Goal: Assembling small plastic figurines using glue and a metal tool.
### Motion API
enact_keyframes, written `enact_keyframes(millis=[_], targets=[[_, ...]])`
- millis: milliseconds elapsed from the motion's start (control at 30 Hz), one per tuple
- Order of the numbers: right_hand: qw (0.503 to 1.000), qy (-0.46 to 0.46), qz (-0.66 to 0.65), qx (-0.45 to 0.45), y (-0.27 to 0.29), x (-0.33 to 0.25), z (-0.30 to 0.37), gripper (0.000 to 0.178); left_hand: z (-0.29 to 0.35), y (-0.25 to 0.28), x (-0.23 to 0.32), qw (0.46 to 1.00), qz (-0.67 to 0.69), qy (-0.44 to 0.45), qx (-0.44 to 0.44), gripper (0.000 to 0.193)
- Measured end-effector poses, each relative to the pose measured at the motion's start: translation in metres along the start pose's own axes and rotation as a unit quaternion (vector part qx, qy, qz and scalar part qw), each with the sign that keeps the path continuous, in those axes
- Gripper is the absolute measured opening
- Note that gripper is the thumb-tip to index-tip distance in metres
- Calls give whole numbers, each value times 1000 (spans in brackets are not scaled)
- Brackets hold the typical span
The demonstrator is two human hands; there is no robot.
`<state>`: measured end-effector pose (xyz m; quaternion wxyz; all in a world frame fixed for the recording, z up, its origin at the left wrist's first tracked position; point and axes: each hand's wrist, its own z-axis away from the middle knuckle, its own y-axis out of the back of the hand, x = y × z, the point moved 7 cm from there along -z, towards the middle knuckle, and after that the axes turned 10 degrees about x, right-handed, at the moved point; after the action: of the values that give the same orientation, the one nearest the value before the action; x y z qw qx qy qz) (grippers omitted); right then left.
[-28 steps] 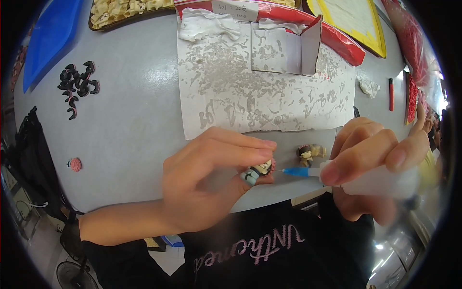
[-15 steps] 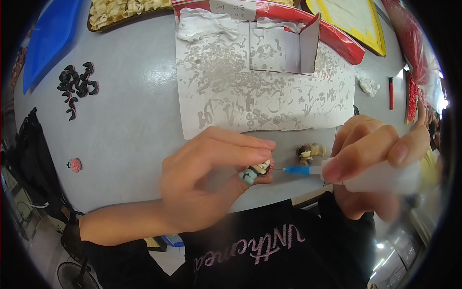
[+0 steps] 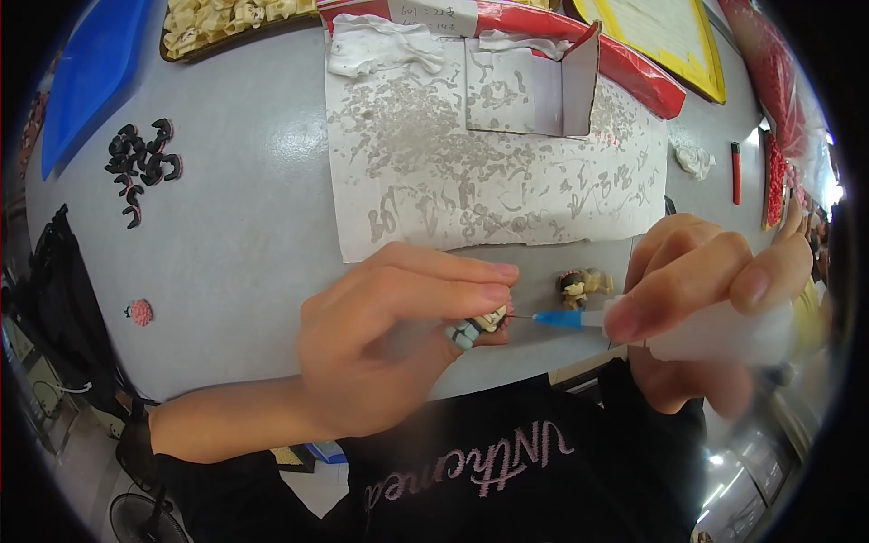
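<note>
Between the thumb and fingers of my left hand [image 3: 380, 330] is a small figurine [image 3: 489, 320] with a pale face, dark and pink parts and a grey-blue end. My right hand [image 3: 697, 281] is wrapped round a white squeeze bottle [image 3: 724, 339] with a blue needle tip [image 3: 559, 319]. The thin needle points left and its end meets, or nearly meets, the figurine's pink side; contact is too fine to tell. On the table between my hands lies another small figurine [image 3: 579, 288], brown and cream. My left fingers hide part of the held figurine.
A stained white paper sheet [image 3: 380, 217] lies beyond my hands, with an open carton [image 3: 579, 86] and crumpled tissue [image 3: 385, 45]. Black curved pieces [image 3: 140, 158] and a pink beaded piece [image 3: 140, 312] lie at left. A blue tray [image 3: 95, 81] and a red pen-like stick [image 3: 736, 172] flank the sheet.
The view has shifted slightly. My left hand has tilted a little with the figurine, while the needle tip stays beside its pink side. Both grips are the same.
</note>
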<state>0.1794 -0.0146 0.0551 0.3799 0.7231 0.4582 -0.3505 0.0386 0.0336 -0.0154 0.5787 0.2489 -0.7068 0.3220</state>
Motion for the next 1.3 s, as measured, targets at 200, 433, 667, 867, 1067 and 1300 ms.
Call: enact_keyframes(millis=[200, 433, 667, 867, 1067, 1300], targets=[[1000, 6, -16, 6, 1, 2, 1, 50, -1, -1, 0, 1000, 10, 6, 2, 30], [998, -18, -57, 8, -1, 3, -1, 47, 0, -1, -1, 1000, 11, 16, -7, 30], [997, -46, -57, -1, 3, 3, 0, 47, 0, 0, -1, 999, 9, 29, -13, 32], [996, -64, -49, -36, -2, 6, -2, 49, 2, 1, -2, 999, 6, 31, -12, 34], [995, -46, -78, -36, -5, 1, 3, 49, 0, 1, 0, 999, 0, 27, -20, 36], [993, -25, -113, -35, -19, 1, 2, 50, 1, 0, -3, 999, 3, 36, -25, 37]])
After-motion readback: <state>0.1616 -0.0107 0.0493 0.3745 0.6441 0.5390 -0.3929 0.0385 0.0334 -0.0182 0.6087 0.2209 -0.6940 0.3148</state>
